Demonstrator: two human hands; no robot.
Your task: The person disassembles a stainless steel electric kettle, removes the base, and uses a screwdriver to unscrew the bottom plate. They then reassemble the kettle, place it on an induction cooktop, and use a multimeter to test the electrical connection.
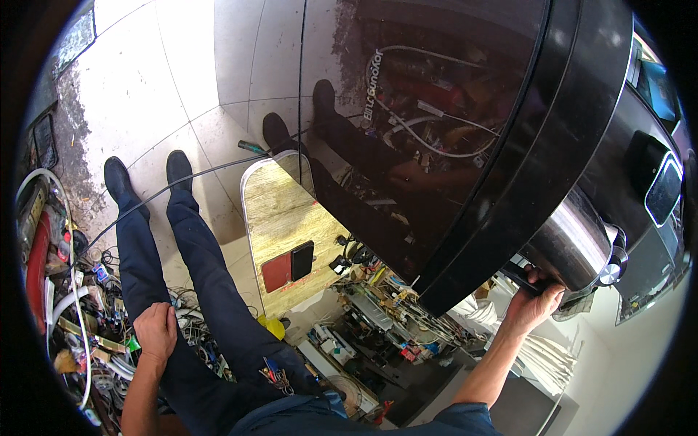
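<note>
My left hand point(155, 331) rests as a closed fist on the thigh of my dark trousers point(200, 254), with nothing showing in it. Over on the right, my right hand point(536, 296) is wrapped round the black handle point(520, 275) of a shiny stainless-steel kettle-like vessel point(571, 243). The vessel lies beside the edge of a black cabinet-like piece point(538, 138) with a glossy dark panel, and a round metal knob point(611, 273) sticks out at its end. My fingers partly hide the handle. What the vessel contains is not visible.
A small wood-topped stand point(280, 196) bears a black phone-sized object point(302, 260) and a red-brown item point(276, 273). A dark cable point(200, 173) crosses above my legs. Piled parts and wires point(87, 320) lie at the left; more clutter point(385, 320) fills shelves lower centre.
</note>
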